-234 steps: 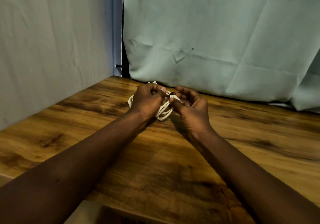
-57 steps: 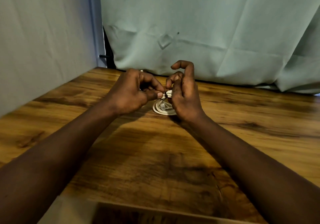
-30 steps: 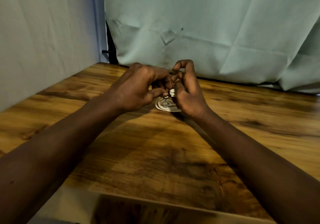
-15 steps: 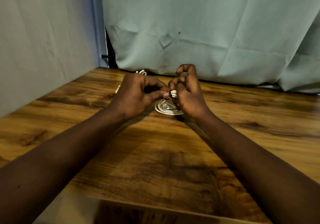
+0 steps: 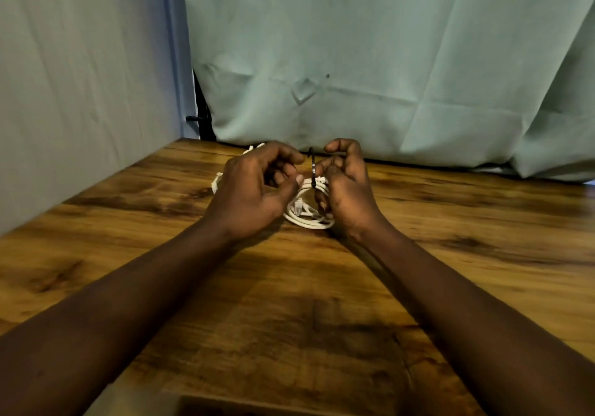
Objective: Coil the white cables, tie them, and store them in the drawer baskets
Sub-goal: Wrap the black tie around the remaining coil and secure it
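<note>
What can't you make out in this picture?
- Head view: whether the black tie is fastened round the white cable coil; the right hand covers it.
- Second white cable: mostly behind the left hand.
- Drawer: cut off by the bottom edge, baskets unseen.

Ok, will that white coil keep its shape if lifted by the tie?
Probably light and floppy: the white coil is thin cable in loose loops. The black tie wraps one side only, so opposite loops may sag. The plug end inside looks free and could dangle.
</note>
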A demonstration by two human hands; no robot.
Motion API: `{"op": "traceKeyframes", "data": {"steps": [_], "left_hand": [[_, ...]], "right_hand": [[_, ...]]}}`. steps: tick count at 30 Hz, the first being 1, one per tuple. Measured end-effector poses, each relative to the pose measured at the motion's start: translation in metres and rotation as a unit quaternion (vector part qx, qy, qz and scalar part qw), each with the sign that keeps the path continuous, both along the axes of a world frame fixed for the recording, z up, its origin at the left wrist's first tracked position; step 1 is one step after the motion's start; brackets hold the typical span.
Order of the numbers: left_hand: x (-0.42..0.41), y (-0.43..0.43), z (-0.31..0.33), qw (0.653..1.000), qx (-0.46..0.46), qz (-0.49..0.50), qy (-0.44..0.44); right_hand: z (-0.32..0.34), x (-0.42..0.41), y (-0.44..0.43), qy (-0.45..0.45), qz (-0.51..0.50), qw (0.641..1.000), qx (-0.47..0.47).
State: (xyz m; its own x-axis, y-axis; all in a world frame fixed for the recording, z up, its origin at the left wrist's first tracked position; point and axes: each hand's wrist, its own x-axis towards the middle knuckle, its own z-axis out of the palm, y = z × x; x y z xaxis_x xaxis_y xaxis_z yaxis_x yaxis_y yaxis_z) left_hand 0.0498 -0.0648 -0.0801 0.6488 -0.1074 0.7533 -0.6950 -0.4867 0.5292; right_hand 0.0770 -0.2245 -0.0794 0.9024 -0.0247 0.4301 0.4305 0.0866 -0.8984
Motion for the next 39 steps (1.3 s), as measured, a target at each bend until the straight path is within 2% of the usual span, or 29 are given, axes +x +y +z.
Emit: {"op": "traceKeyframes", "data": {"steps": [7, 9, 12, 17, 19, 21, 24, 34, 39], "left_hand": [[0.003, 0.008, 0.008, 0.989, 0.137, -0.037, -0.050], [0.001, 0.006, 0.008, 0.988, 0.145, -0.055, -0.028], [-0.002, 0.001, 0.006, 0.990, 0.103, -0.088, 0.043], [-0.006, -0.002, 0.005, 0.991, 0.121, -0.018, 0.048], [-0.008, -0.003, 0.006, 0.987, 0.161, -0.014, 0.028], [-0.005, -0.003, 0.005, 0.976, 0.219, -0.006, 0.003], [0.001, -0.002, 0.002, 0.966, 0.259, -0.022, -0.003], [0.016, -0.004, -0.004, 0.976, 0.199, 0.015, -0.086], [0.020, -0.002, -0.004, 0.998, 0.023, 0.030, -0.055]], "right_hand": [[-0.003, -0.002, 0.001, 0.016, 0.014, 0.999, -0.028], [-0.005, -0.002, 0.002, 0.032, 0.014, 0.999, -0.030], [-0.006, -0.002, 0.003, 0.050, 0.007, 0.998, -0.023], [-0.005, -0.002, 0.001, -0.033, -0.060, 0.992, -0.103], [-0.006, -0.001, 0.002, -0.051, -0.063, 0.989, -0.123], [-0.006, 0.000, 0.003, -0.039, -0.052, 0.991, -0.115], [-0.004, -0.002, 0.004, -0.002, -0.026, 0.999, -0.043], [0.000, -0.004, 0.004, 0.073, 0.052, 0.996, 0.021], [-0.001, -0.003, 0.011, 0.128, 0.103, 0.984, 0.066]]}}
